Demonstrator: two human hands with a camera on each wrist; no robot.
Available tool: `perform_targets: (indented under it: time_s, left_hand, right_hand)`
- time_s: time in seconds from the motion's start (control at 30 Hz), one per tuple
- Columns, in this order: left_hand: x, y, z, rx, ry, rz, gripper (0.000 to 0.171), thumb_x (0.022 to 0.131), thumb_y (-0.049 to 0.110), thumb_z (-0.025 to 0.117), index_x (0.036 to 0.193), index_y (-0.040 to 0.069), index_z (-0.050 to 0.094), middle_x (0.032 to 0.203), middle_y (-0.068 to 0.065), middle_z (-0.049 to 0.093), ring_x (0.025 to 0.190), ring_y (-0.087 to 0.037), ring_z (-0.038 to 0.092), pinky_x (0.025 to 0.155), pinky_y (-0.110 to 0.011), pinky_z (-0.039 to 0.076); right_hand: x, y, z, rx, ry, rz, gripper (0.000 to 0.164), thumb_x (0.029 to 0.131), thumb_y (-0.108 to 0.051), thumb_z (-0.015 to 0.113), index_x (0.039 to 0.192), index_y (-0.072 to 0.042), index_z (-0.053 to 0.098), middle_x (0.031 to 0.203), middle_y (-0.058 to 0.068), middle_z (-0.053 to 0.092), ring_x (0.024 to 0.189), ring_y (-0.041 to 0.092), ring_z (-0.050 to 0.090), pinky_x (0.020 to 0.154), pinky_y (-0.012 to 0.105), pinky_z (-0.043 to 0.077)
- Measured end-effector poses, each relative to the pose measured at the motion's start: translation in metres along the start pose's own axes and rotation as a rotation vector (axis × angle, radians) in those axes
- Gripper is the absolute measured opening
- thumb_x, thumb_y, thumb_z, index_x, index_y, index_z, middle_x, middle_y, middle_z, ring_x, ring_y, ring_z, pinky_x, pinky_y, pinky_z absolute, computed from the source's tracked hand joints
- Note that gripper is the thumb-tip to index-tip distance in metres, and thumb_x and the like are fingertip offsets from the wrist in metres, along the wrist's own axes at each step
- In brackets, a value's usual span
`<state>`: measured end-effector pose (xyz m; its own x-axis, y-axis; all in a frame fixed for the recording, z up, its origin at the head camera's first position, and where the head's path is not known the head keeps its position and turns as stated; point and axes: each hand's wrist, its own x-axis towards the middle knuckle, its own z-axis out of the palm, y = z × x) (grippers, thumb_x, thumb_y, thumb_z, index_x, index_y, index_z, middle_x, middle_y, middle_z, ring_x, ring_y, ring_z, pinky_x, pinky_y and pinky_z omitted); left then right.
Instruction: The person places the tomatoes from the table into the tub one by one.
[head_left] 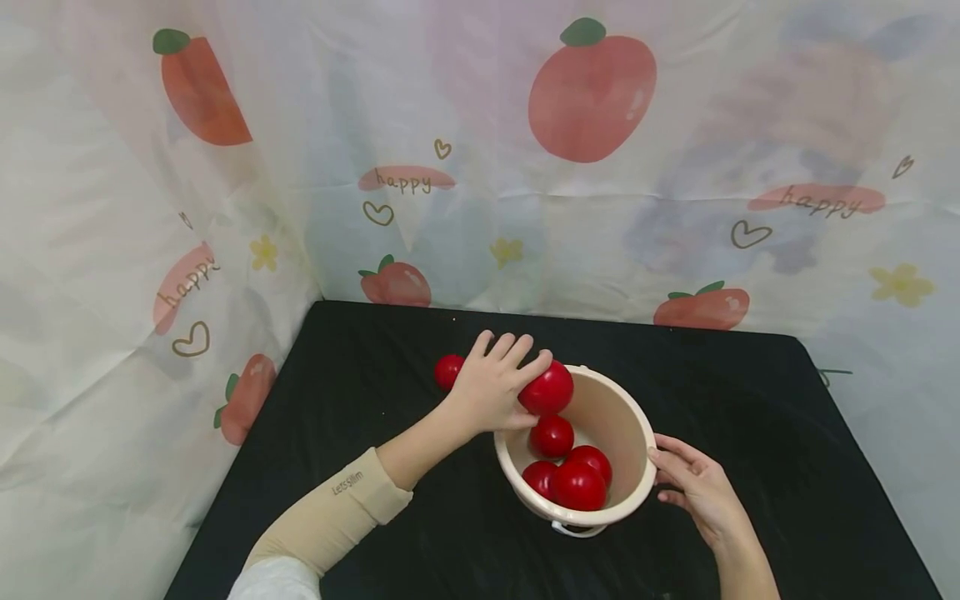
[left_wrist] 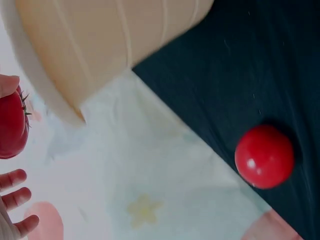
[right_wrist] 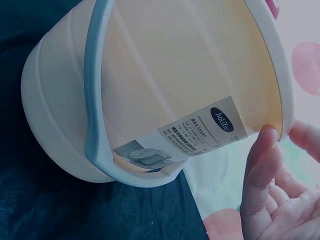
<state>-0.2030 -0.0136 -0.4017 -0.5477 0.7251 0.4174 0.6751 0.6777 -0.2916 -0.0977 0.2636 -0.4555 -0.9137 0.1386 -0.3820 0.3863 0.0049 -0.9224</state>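
A red tomato (head_left: 549, 389) is held in my left hand (head_left: 487, 387) at the upper left of the bucket's mouth. Its green stem end shows in the left wrist view, where the thumb lies on the tomato (left_wrist: 11, 127). The cream bucket (head_left: 633, 417) stands on the black table with several red tomatoes (head_left: 579, 486) inside. My right hand (head_left: 701, 487) pinches the bucket's rim on the right side, thumb and fingers at the edge in the right wrist view. Another tomato (head_left: 448, 372) sits on the table, partly hidden behind the left hand.
The bucket's handle (right_wrist: 92, 95) hangs down its near side, beside a printed label (right_wrist: 200, 132). A black cloth (head_left: 375, 358) covers the table. A pale curtain (head_left: 480, 100) with fruit prints rises behind it and along the left.
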Motion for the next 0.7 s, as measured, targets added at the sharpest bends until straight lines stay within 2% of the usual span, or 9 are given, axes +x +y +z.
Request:
perform_targets:
  time_s: [0.1, 0.2, 0.3, 0.37, 0.43, 0.5, 0.57, 0.63, 0.7]
  left_hand:
    - [0.003, 0.012, 0.001, -0.005, -0.068, 0.045, 0.075, 0.064, 0.063, 0.064, 0.126, 0.026, 0.045, 0.121, -0.001, 0.047, 0.108, -0.018, 0.043, 0.093, -0.041, 0.035]
    - [0.006, 0.022, 0.005, -0.002, -0.145, 0.093, 0.077, 0.065, 0.064, 0.064, 0.129, 0.027, 0.042, 0.122, 0.001, 0.044, 0.11, -0.017, 0.04, 0.095, -0.04, 0.034]
    - [0.009, 0.03, 0.01, -0.002, -0.203, 0.145, 0.078, 0.065, 0.064, 0.064, 0.131, 0.029, 0.041, 0.122, 0.004, 0.043, 0.112, -0.016, 0.04, 0.095, -0.04, 0.034]
    - [0.011, 0.035, 0.014, -0.001, -0.233, 0.176, 0.077, 0.066, 0.064, 0.063, 0.131, 0.029, 0.04, 0.123, 0.005, 0.043, 0.113, -0.015, 0.039, 0.096, -0.04, 0.033]
    - [0.013, 0.038, 0.02, -0.004, -0.254, 0.203, 0.078, 0.066, 0.064, 0.063, 0.131, 0.029, 0.039, 0.124, 0.005, 0.042, 0.115, -0.014, 0.038, 0.097, -0.041, 0.032]
    - [0.014, 0.042, 0.026, -0.004, -0.275, 0.226, 0.08, 0.065, 0.064, 0.064, 0.132, 0.029, 0.039, 0.126, 0.005, 0.042, 0.116, -0.014, 0.036, 0.098, -0.04, 0.031]
    - [0.016, 0.045, 0.034, 0.013, -0.293, 0.257, 0.081, 0.065, 0.066, 0.064, 0.133, 0.029, 0.038, 0.127, 0.005, 0.041, 0.117, -0.014, 0.035, 0.099, -0.039, 0.03]
    - [0.017, 0.049, 0.041, 0.038, -0.31, 0.29, 0.082, 0.065, 0.067, 0.063, 0.133, 0.029, 0.037, 0.128, 0.005, 0.041, 0.117, -0.014, 0.035, 0.098, -0.037, 0.03]
    - [0.019, 0.053, 0.046, 0.066, -0.321, 0.324, 0.083, 0.066, 0.068, 0.061, 0.134, 0.029, 0.035, 0.128, 0.004, 0.04, 0.116, -0.014, 0.035, 0.097, -0.036, 0.031]
  right_hand:
    - [0.009, 0.012, -0.006, -0.002, -0.018, -0.019, 0.015, 0.086, -0.022, 0.064, 0.099, -0.03, 0.063, 0.081, -0.011, 0.067, 0.068, 0.007, 0.061, 0.054, 0.025, 0.051]
    - [0.033, 0.044, -0.022, 0.035, -0.072, -0.081, 0.028, 0.087, -0.02, 0.063, 0.115, -0.018, 0.06, 0.086, -0.005, 0.069, 0.07, 0.011, 0.063, 0.053, 0.029, 0.052]
    - [0.061, 0.082, -0.039, 0.049, -0.083, -0.102, 0.039, 0.085, -0.024, 0.065, 0.122, -0.016, 0.056, 0.092, -0.002, 0.069, 0.072, 0.014, 0.065, 0.053, 0.031, 0.053]
    - [0.073, 0.097, -0.046, 0.052, -0.084, -0.102, 0.039, 0.086, -0.025, 0.065, 0.123, -0.018, 0.056, 0.094, -0.001, 0.069, 0.074, 0.015, 0.065, 0.053, 0.032, 0.053]
    - [0.072, 0.094, -0.046, 0.02, -0.08, -0.089, 0.04, 0.085, -0.029, 0.065, 0.123, -0.019, 0.056, 0.094, -0.001, 0.069, 0.075, 0.016, 0.065, 0.054, 0.033, 0.053]
    - [0.059, 0.078, -0.04, 0.039, -0.105, -0.112, 0.035, 0.087, -0.026, 0.062, 0.121, -0.017, 0.057, 0.093, 0.0, 0.069, 0.075, 0.017, 0.065, 0.053, 0.033, 0.053]
    - [0.043, 0.057, -0.031, 0.03, -0.108, -0.102, 0.027, 0.087, -0.025, 0.062, 0.115, -0.021, 0.06, 0.089, -0.002, 0.069, 0.073, 0.015, 0.064, 0.054, 0.031, 0.052]
    - [0.024, 0.033, -0.019, 0.01, -0.076, -0.065, 0.021, 0.086, -0.026, 0.064, 0.107, -0.026, 0.061, 0.084, -0.008, 0.068, 0.071, 0.01, 0.063, 0.054, 0.028, 0.052]
    - [0.015, 0.021, -0.012, 0.027, -0.05, -0.051, 0.019, 0.087, -0.021, 0.063, 0.106, -0.024, 0.062, 0.082, -0.008, 0.068, 0.069, 0.009, 0.063, 0.054, 0.027, 0.051]
